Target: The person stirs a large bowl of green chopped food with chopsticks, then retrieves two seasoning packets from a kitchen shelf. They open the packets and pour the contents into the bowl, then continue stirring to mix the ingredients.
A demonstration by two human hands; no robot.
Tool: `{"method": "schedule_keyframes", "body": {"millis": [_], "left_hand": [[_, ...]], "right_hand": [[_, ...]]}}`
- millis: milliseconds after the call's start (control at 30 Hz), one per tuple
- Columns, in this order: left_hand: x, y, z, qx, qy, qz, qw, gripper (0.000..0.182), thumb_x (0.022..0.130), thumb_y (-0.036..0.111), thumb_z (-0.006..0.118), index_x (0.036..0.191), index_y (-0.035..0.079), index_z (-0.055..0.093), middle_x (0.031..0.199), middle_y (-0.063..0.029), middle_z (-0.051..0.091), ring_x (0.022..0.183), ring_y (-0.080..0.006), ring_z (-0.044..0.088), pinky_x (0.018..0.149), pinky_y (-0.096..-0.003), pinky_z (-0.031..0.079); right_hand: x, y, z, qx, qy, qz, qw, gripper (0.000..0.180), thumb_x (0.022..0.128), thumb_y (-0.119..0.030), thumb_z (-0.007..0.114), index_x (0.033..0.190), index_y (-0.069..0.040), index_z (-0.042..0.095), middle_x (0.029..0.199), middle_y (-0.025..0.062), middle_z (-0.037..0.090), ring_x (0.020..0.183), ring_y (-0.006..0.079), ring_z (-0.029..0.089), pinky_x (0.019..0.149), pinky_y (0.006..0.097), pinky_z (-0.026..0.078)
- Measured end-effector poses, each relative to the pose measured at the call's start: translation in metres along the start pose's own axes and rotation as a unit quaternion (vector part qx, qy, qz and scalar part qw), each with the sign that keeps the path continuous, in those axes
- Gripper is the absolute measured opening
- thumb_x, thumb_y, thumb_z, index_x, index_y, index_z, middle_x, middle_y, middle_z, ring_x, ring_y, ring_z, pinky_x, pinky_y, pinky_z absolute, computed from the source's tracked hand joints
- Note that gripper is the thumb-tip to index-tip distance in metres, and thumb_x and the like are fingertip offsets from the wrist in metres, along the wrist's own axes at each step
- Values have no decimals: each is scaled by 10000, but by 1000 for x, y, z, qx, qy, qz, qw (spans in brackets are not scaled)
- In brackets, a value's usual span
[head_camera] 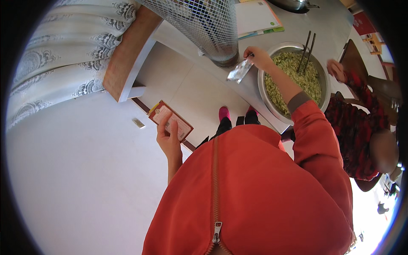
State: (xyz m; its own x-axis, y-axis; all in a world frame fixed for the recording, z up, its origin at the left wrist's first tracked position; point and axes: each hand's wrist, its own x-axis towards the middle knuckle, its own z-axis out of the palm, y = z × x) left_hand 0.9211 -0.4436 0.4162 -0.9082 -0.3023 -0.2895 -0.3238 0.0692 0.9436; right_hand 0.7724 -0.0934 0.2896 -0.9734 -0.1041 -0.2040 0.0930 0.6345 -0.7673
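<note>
My right hand (257, 59) is above the near-left rim of a steel basin (261, 86), its fingers pinching a silver packet (240, 70) that hangs beside the basin. A small dark bit shows at the fingertips. Chopped green filling (280, 76) fills much of the basin, and a pair of dark chopsticks (306, 52) stands tilted in it. On the other side, my left hand (169, 137) is in the air with thumb and fingers apart, holding nothing. Behind it in the view is a red-edged printed board (186, 129); whether they touch I cannot tell.
A wire-mesh cylinder (220, 38) stands on the metal-topped table (251, 92), near papers (255, 19) and a metal pot (291, 3). At right sits another person (350, 137), one hand (336, 70) by the basin. A patterned cloth (70, 54) hangs by a wooden ledge (127, 54).
</note>
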Motion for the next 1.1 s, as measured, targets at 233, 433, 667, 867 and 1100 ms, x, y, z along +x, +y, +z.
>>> {"method": "schedule_keyframes", "body": {"millis": [233,433,667,867,1100], "left_hand": [[-17,4,-7,-16,-10,-20,1000,268,878,126,591,1136,54,587,1115,-43,573,975,-107,530,828,-249,433],[-19,15,-8,-43,-67,-3,997,288,868,60,574,1156,48,574,1166,-43,555,1014,-111,523,863,-255,424],[-14,36,6,-109,-143,82,980,753,835,-37,574,1427,129,138,1255,-146,468,1093,-178,501,932,-302,392],[1,29,-1,-129,-195,52,971,755,817,-39,597,1414,104,157,1203,-149,506,1046,-175,537,898,-306,426],[30,-24,34,-113,-404,8,908,454,822,-14,590,1243,26,422,1149,-80,532,1051,-157,529,906,-293,428]], "right_hand": [[38,25,-7,1,101,0,995,196,771,-4,548,956,-27,612,856,103,646,726,209,631,673,324,503],[17,12,4,-191,74,154,967,189,795,-75,527,954,-14,609,958,170,634,891,325,621,769,386,502],[-4,8,63,-268,123,143,945,297,797,-129,563,1025,50,497,1047,243,541,940,418,578,791,445,488],[-45,-36,65,-265,240,100,929,302,810,-140,557,1063,24,538,1047,187,551,945,375,583,811,407,478],[-179,-139,95,319,-9,18,948,439,793,-217,681,1168,-27,554,922,81,655,743,130,590,697,303,484]]}}
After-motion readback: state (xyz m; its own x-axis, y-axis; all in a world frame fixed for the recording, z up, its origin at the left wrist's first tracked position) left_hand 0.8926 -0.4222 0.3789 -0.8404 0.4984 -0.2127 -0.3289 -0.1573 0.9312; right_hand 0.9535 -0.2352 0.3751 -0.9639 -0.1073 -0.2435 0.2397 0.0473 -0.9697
